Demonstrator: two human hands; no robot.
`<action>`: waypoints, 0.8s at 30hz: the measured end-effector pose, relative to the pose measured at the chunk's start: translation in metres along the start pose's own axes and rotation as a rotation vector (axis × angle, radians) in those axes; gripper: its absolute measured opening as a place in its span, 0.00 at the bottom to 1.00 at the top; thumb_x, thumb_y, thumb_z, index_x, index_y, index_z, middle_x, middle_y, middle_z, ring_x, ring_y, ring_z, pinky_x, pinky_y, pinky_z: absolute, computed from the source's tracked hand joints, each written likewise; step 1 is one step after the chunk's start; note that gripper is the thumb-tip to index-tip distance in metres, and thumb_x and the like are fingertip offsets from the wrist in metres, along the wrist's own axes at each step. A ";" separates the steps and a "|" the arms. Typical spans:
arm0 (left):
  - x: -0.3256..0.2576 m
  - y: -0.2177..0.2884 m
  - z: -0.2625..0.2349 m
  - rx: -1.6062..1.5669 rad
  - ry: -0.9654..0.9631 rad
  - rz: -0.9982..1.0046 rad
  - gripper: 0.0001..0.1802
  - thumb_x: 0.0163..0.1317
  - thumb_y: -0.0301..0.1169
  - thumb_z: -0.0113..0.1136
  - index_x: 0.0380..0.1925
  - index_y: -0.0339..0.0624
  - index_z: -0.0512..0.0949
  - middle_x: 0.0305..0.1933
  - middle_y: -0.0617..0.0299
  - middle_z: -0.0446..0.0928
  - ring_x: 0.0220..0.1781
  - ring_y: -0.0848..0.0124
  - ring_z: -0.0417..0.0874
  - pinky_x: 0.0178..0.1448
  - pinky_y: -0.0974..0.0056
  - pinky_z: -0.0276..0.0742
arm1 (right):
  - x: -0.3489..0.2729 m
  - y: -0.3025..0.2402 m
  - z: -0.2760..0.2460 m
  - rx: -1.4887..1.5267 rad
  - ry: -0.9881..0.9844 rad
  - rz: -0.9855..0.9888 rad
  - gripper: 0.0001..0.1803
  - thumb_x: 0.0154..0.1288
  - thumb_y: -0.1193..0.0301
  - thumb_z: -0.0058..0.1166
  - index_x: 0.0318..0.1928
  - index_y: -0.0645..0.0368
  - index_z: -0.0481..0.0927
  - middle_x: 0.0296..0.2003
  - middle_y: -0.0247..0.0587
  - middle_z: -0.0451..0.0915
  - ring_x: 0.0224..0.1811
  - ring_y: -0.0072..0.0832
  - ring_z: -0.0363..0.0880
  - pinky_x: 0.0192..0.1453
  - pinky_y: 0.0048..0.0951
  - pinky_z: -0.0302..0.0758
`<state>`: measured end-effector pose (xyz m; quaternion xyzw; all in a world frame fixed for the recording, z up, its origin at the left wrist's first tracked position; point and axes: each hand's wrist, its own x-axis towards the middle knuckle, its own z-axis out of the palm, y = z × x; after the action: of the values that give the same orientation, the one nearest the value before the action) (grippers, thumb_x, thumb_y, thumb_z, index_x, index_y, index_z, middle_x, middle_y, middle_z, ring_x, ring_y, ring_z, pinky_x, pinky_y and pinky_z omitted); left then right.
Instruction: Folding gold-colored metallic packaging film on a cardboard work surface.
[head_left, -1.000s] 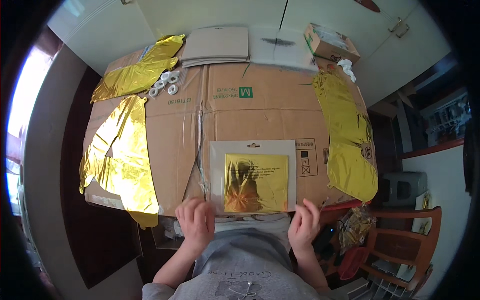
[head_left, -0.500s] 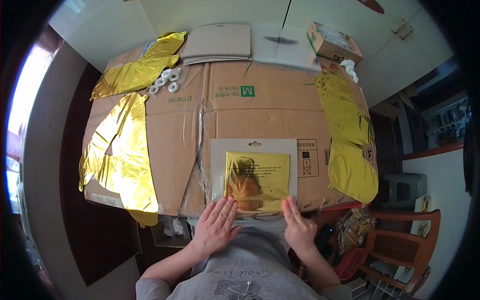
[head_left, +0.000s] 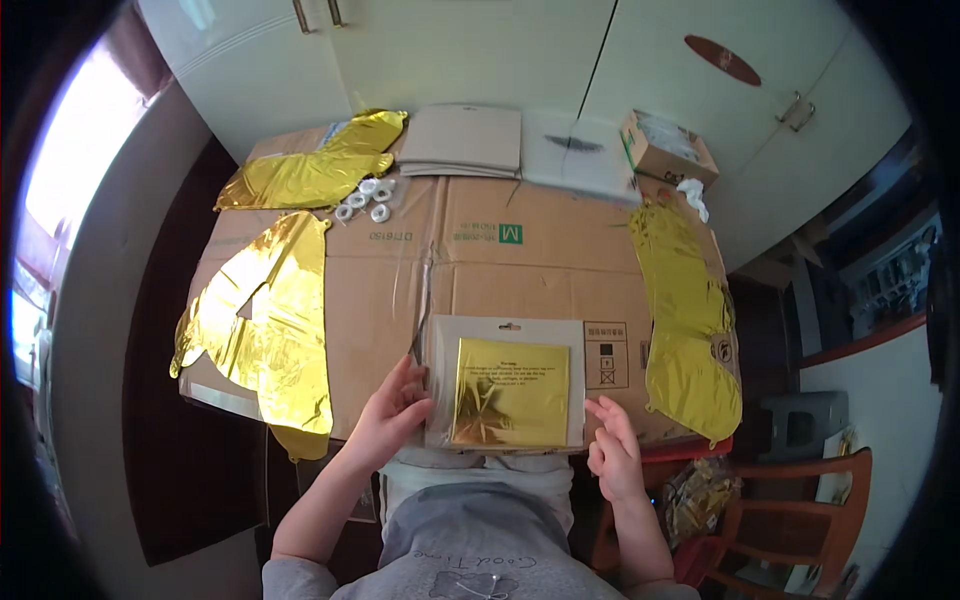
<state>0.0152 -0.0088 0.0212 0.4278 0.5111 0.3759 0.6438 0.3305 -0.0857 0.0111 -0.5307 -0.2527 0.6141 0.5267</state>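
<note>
A flat clear package [head_left: 577,380] with a pale card and a hang hole lies near the front edge of the cardboard. Inside it is a folded square of gold foil [head_left: 513,400] with small print. My left hand [head_left: 393,408] is at the package's left edge, fingers stretched and thumb apart, holding nothing. At the right edge is my right hand [head_left: 616,455], its index finger extended by the corner and the other fingers partly curled; nothing shows in it. Flat gold foil balloons lie around: an A-shaped one [head_left: 303,320] on the left and a long one [head_left: 680,300] on the right.
Another gold foil balloon [head_left: 290,178] lies back left beside several white ribbon rolls [head_left: 380,213]. Behind are stacked grey cards [head_left: 462,140], clear plastic bags [head_left: 570,160] and a small carton [head_left: 670,150]. A wooden chair [head_left: 800,480] stands at the right.
Both hands have moved off the package's lower corners to its sides, the left one lifting from its surface. The whole view has tilted up, showing more cabinet.
</note>
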 end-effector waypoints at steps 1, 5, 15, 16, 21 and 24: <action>0.005 0.004 -0.001 -0.016 0.006 -0.067 0.34 0.67 0.23 0.57 0.71 0.34 0.56 0.66 0.51 0.69 0.61 0.72 0.74 0.61 0.66 0.73 | 0.001 -0.005 0.004 0.045 0.008 0.050 0.26 0.72 0.78 0.37 0.69 0.62 0.61 0.58 0.40 0.69 0.17 0.13 0.61 0.19 0.17 0.58; 0.017 0.014 0.004 0.059 -0.194 0.030 0.28 0.66 0.20 0.55 0.66 0.35 0.63 0.57 0.54 0.76 0.56 0.74 0.77 0.59 0.66 0.74 | 0.007 -0.011 0.012 0.098 -0.011 0.139 0.24 0.74 0.75 0.38 0.69 0.61 0.61 0.50 0.34 0.69 0.15 0.13 0.58 0.17 0.18 0.53; 0.035 0.001 0.002 0.512 0.056 0.735 0.35 0.53 0.19 0.64 0.61 0.40 0.61 0.47 0.53 0.79 0.48 0.58 0.84 0.52 0.60 0.80 | 0.027 -0.017 0.026 -0.390 -0.102 -0.458 0.10 0.68 0.76 0.57 0.48 0.65 0.78 0.48 0.34 0.71 0.44 0.18 0.70 0.44 0.21 0.69; 0.043 -0.005 0.001 0.538 0.062 0.767 0.38 0.52 0.20 0.65 0.63 0.40 0.60 0.47 0.52 0.79 0.48 0.57 0.84 0.52 0.60 0.80 | 0.034 -0.016 0.027 -0.529 -0.105 -0.502 0.12 0.66 0.76 0.59 0.49 0.65 0.78 0.49 0.35 0.72 0.46 0.20 0.71 0.46 0.22 0.70; 0.042 -0.013 0.000 0.402 -0.038 0.752 0.41 0.51 0.19 0.66 0.64 0.42 0.56 0.48 0.51 0.79 0.48 0.59 0.84 0.53 0.59 0.81 | 0.048 -0.016 0.026 -0.308 -0.328 -0.575 0.28 0.57 0.74 0.68 0.58 0.65 0.74 0.54 0.45 0.76 0.57 0.28 0.75 0.59 0.29 0.74; 0.049 -0.007 0.000 0.432 0.008 0.751 0.40 0.52 0.19 0.64 0.63 0.42 0.56 0.46 0.51 0.80 0.48 0.56 0.84 0.52 0.57 0.81 | 0.055 -0.031 0.037 -0.466 -0.221 -0.472 0.23 0.64 0.75 0.62 0.58 0.64 0.73 0.44 0.40 0.82 0.45 0.22 0.79 0.53 0.24 0.76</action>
<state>0.0254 0.0339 -0.0022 0.7077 0.3893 0.4699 0.3560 0.3150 -0.0166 0.0281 -0.4940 -0.5574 0.4548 0.4883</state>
